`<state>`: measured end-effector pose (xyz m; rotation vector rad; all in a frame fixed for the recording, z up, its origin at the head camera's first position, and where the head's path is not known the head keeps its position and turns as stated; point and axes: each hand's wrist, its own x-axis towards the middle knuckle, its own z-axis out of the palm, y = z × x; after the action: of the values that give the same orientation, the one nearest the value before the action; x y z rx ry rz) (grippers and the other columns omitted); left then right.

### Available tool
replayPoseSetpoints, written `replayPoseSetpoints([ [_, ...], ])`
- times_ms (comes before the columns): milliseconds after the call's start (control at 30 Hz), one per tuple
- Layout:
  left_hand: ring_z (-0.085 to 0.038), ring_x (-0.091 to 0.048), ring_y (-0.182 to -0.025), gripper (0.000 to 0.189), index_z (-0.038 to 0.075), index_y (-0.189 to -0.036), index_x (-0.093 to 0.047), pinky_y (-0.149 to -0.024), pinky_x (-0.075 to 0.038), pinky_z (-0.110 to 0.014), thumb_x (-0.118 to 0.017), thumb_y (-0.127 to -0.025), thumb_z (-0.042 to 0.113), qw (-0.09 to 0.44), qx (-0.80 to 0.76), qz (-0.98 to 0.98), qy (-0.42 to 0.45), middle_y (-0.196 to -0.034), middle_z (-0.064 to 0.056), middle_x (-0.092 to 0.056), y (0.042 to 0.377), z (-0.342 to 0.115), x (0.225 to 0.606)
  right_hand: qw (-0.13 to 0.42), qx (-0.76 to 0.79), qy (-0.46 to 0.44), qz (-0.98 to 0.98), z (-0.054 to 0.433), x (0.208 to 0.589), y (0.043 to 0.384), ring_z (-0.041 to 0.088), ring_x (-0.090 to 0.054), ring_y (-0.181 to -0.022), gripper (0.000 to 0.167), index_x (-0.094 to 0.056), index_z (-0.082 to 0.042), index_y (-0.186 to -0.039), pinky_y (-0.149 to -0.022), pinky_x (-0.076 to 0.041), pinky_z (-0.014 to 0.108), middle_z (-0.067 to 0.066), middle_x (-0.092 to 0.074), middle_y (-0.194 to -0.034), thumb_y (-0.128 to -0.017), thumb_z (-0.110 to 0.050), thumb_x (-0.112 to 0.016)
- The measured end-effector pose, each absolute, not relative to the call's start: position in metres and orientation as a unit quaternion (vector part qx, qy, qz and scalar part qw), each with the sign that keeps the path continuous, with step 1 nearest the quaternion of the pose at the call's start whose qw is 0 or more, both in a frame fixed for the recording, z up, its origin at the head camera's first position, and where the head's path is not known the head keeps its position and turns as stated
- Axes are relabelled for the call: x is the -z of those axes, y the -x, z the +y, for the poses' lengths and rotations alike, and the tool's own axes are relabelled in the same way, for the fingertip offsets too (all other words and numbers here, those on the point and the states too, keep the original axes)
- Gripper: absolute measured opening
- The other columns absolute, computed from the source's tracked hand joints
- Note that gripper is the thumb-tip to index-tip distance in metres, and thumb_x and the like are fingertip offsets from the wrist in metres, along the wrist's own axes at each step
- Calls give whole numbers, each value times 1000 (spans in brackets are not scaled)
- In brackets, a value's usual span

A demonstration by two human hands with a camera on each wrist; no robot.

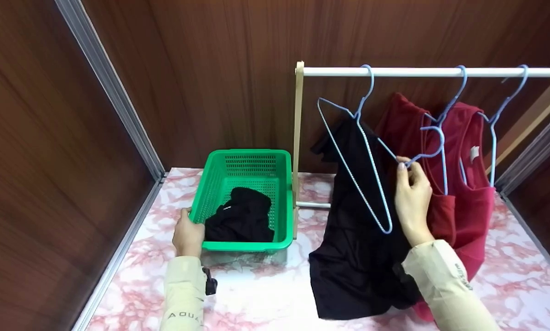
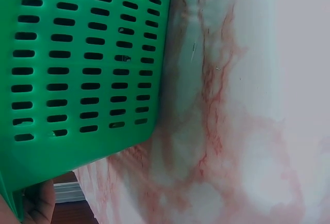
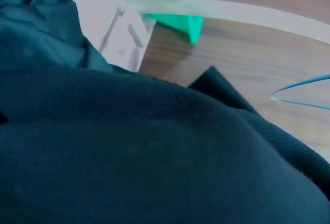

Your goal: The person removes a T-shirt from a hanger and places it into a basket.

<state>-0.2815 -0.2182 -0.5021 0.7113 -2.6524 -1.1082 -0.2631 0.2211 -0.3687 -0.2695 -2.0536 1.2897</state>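
My left hand grips the front left corner of a green plastic basket, thumb over the rim. A crumpled black garment lies inside it. In the left wrist view, the slotted basket wall fills the upper left, with a few fingers beneath its edge. At the right, my right hand pinches a blue wire hanger just below its hook, off the rail. A long black garment hangs from this hanger; its cloth covers most of the right wrist view.
A white rail on a wooden stand crosses the right side. It carries a bare blue hanger at left, and a dark red garment and a brighter red one on hangers. Brown panels enclose the marbled tabletop.
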Motion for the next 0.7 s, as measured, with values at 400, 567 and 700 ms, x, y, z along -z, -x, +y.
replayPoseSetpoints([
  [400,-43,-62,-101,51,14,-135,-43,-75,-48,-53,-52,-85,9,71,369,-895,-241,-121,-22,-62,281,-216,495,343,-532,83,-770,217,399,258,-10,-50,-79,23,-68,-3,-102,-72,-36,10,-39,-57,-86,-96,-20,-55],
  [567,-44,-54,-111,44,9,-135,-45,-87,-44,-54,-44,-91,13,95,410,-865,-274,-125,-26,-57,283,-210,486,329,-547,92,-764,215,408,256,-7,-48,-78,24,-65,0,-102,-72,-36,11,-35,-56,-81,-96,-21,-55],
  [700,-46,-49,-117,38,1,-129,-51,-98,-39,-54,-45,-92,9,217,425,-843,-249,-124,-28,-55,292,-190,475,313,-569,89,-755,212,415,251,-5,-49,-78,24,-65,2,-103,-73,-38,10,-31,-55,-78,-97,-18,-54],
])
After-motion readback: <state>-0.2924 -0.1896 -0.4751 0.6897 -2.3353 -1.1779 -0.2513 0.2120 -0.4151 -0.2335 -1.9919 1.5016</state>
